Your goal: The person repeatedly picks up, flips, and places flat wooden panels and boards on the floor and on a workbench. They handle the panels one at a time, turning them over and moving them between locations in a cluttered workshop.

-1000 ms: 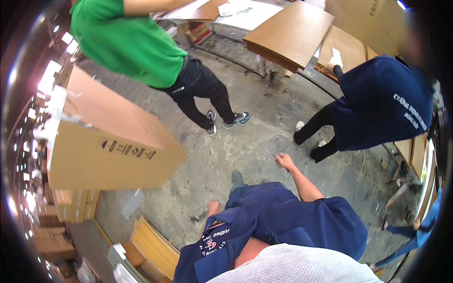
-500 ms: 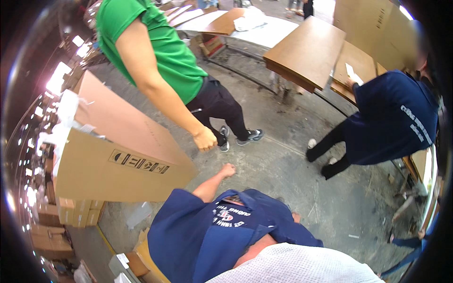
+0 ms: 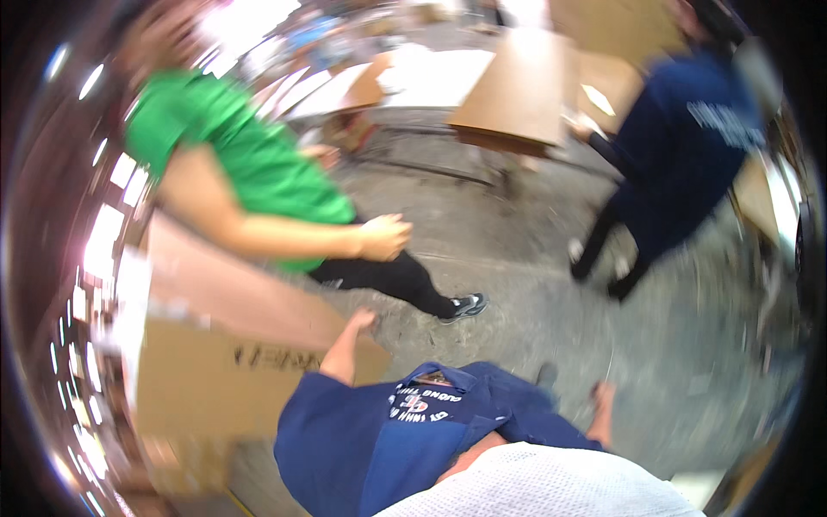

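Observation:
My left hand [image 3: 364, 318] hangs low in front of me, beside the big cardboard carton [image 3: 215, 370]. Its fingers look loosely curled, and I see nothing in them. On my other side, my right hand [image 3: 602, 394] hangs down over the concrete floor [image 3: 517, 319], touching nothing. Blur and its angle hide how its fingers are held. A navy work shirt [image 3: 362, 439] covers my arms down to the elbows.
Close ahead on the left, a person in a green shirt [image 3: 250, 164] strides past the carton. A person in navy [image 3: 680, 146] holds a pale sheet [image 3: 598, 100] by a stack of brown boards [image 3: 517, 86]. A long table [image 3: 439, 77] runs behind.
My left hand has swung left, and more of my right hand and forearm now shows. The green-shirted person has stepped, arm bent forward. The view has shifted and blurred.

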`<state>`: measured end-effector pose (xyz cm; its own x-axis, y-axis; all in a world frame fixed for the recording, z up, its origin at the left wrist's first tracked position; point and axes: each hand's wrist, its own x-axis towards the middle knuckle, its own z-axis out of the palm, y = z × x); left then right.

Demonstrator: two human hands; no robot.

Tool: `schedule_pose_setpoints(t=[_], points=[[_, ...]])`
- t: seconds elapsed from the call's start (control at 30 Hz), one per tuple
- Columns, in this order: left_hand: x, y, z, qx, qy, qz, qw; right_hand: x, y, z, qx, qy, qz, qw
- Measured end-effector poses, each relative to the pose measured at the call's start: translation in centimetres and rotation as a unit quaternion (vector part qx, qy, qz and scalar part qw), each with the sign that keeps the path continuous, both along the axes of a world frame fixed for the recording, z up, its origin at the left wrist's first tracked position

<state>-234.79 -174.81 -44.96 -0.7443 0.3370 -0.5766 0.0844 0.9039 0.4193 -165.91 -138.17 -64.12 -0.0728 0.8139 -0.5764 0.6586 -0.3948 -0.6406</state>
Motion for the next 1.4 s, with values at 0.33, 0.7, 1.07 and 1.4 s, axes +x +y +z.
schedule_pose_setpoints(t=[0.33, 0.7, 1.07, 1.4], points=[[13.9, 11.3, -2.5, -0.046, -0.21, -0.381, 0.899, 28.9, 2.7, 26.7, 0.038, -0.282, -0.31, 0.907], [38.0, 13.4, -6.1, 0.01, -0.296, -0.346, 0.89, 50.9, -9.0, 40.9, 0.053, -0.338, -0.477, 0.81], [57.8, 2.3, -16.2, -0.018, -0.143, -0.557, 0.818, 38.6, -40.4, -5.2, 0.029, -0.091, -0.143, 0.985], [67.7, 15.8, -15.4, 0.091, 0.04, -0.592, 0.8, 56.4, -58.6, -4.1, -0.171, 0.167, -0.643, 0.728]])
